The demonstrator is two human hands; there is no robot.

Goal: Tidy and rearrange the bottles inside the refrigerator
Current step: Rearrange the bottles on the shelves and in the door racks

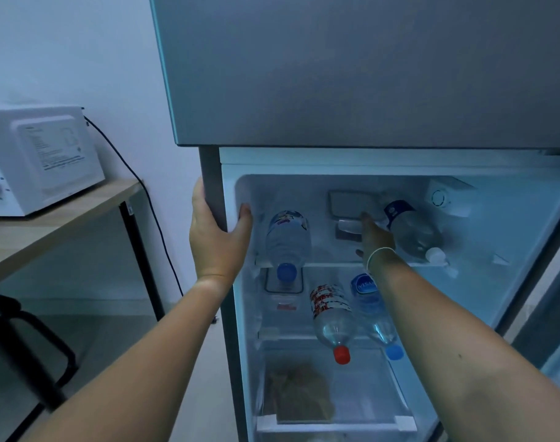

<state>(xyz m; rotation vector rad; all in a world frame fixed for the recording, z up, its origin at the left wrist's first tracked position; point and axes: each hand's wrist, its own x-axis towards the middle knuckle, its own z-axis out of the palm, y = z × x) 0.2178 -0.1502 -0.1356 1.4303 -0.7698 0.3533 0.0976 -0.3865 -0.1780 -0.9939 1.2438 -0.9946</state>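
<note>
The refrigerator stands open below its shut freezer door. On the top shelf a blue-capped bottle lies at the left and a white-capped bottle lies at the right. On the shelf below lie a red-capped bottle and a blue-capped bottle, side by side. My left hand grips the refrigerator's left side wall. My right hand reaches onto the top shelf with fingers extended, just left of the white-capped bottle and holding nothing.
A white microwave sits on a wooden table to the left, its black cable hanging beside the wall. A dark chair stands at the lower left. A clear crisper drawer holds brownish food.
</note>
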